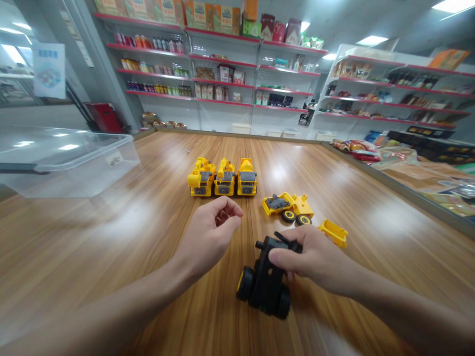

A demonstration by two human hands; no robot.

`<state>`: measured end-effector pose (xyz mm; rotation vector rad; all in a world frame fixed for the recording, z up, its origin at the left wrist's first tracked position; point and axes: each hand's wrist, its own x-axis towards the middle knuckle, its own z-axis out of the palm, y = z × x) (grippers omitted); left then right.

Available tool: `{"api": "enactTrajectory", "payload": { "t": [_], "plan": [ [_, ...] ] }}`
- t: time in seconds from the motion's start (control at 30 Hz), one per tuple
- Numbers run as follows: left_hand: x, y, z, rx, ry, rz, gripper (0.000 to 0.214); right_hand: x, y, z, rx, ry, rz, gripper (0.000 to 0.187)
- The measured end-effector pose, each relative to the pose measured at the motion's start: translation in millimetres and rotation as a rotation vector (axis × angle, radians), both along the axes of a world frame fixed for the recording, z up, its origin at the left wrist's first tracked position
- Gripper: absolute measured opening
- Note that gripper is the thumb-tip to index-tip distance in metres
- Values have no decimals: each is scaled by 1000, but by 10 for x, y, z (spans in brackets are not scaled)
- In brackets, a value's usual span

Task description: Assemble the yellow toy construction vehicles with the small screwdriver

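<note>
My right hand (311, 254) grips a black toy truck chassis (265, 279), tilted, with two black wheels at its lower end; one shows a yellow hub. To its left, my left hand (213, 225) is held above the table with its fingers curled toward the thumb. Whatever may be between those fingertips is hidden. Just beyond the right hand lie yellow toy truck parts (303, 205) with a grey piece and loose black wheels (288, 216). A yellow truck bed (334, 233) rests behind the right wrist.
Three yellow toy construction trucks (224, 183) stand in a row farther back on the wooden table (156, 217). A clear plastic bin (92, 168) is at the left. Packaged goods (393, 153) lie beyond the right edge, and stocked shelves (222, 64) line the back.
</note>
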<state>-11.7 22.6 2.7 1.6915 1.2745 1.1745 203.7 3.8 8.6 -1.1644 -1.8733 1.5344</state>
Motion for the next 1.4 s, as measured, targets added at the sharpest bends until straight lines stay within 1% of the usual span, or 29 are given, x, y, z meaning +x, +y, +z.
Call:
{"api": "enactTrajectory", "payload": {
  "t": [0.13, 0.23, 0.3, 0.33, 0.37, 0.43, 0.5, 0.53, 0.6, 0.7, 0.77, 0.87, 0.93, 1.0, 1.07, 1.13, 1.2, 1.23, 1.3, 1.4],
  "plan": [
    [14, 3, -22, -29, 64, -38, 14, 64, 137, -104, 72, -47, -103, 43],
    [44, -44, -55, -39, 210, -158, 24, 56, 190, -205, 82, -147, -139, 52],
    [67, -90, -78, -1, 348, -266, 41, 46, 205, -244, 101, -248, -120, 58],
    [77, -112, -86, 26, 413, -318, 49, 45, 208, -248, 150, -312, -117, 59],
    [85, -130, -90, 49, 466, -365, 53, 51, 212, -241, 228, -380, -125, 57],
    [92, -152, -85, 80, 531, -420, 49, 89, 224, -198, 439, -503, -183, 49],
    [84, -153, -73, 103, 566, -425, 41, 168, 254, -131, 623, -604, -273, 36],
    [75, -149, -69, 120, 578, -416, 39, 220, 276, -98, 686, -666, -316, 32],
    [49, -133, -78, 157, 596, -395, 42, 326, 329, -48, 760, -825, -379, 29],
    [12, -109, -124, 195, 596, -383, 54, 413, 383, -27, 842, -1043, -386, 24],
    [0, -102, -146, 203, 593, -388, 57, 391, 382, -41, 881, -1165, -357, 22],
    [15, -100, -123, 164, 558, -393, 48, 295, 354, -77, 897, -1261, -295, 22],
    [38, -91, -80, 74, 487, -361, 38, 248, 347, -98, 899, -1266, -268, 21],
    [64, -70, -37, -96, 323, -315, 32, 235, 352, -113, 904, -1266, -254, 20],
    [84, -43, -10, -306, 66, -287, 33, 241, 359, -117, 907, -1265, -251, 19],
    [93, -22, 3, -500, -236, -264, 37, 246, 356, -110, 903, -1267, -249, 19],
    [91, -13, 11, -663, -494, -248, 38, 237, 342, -94, 900, -1258, -233, 18],
    [85, -13, 15, -729, -588, -254, 38, 228, 333, -85, 902, -1244, -221, 18],
    [68, -13, 23, -817, -693, -291, 40, 211, 318, -72, 917, -1196, -191, 16],
    [40, -5, 27, -858, -753, -345, 45, 199, 309, -66, 933, -1147, -152, 17]
  ]
}}
